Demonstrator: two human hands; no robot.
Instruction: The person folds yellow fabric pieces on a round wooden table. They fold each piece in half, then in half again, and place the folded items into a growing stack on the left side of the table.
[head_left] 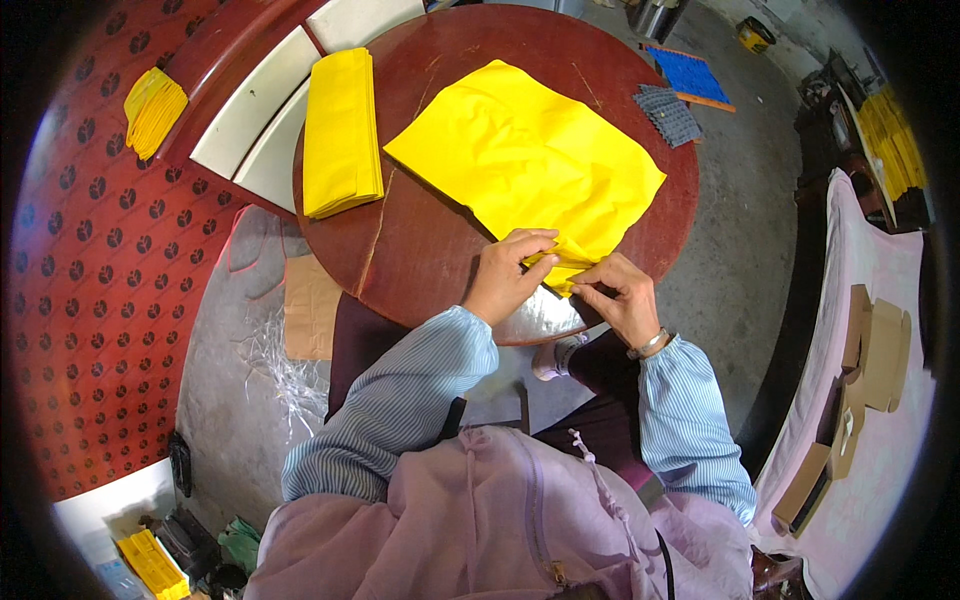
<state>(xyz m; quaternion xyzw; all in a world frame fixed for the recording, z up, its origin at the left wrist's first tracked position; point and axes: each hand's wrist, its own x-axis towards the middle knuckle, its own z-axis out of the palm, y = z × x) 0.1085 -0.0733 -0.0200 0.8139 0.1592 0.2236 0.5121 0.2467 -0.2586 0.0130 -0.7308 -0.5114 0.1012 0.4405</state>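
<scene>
A wrinkled sheet of yellow fabric (530,150) lies spread over the round red-brown table (440,270). Its near corner is gathered up at the table's front edge. My left hand (508,272) is closed there, thumb and fingers pinching a fold of the fabric. Just to its right, my right hand (622,298) pinches the same near end, its thumb and fingertips pressed together. A thick stack of folded yellow fabric (342,130) lies on the table's left side, apart from both hands.
A grey ribbed cloth (667,115) lies on the table's right edge. Left stands a red patterned surface (110,260) holding another yellow stack (155,112). Cardboard (310,308) and tangled clear strips (280,370) lie on the floor. Open cardboard boxes (885,355) rest on a pink-covered surface at right.
</scene>
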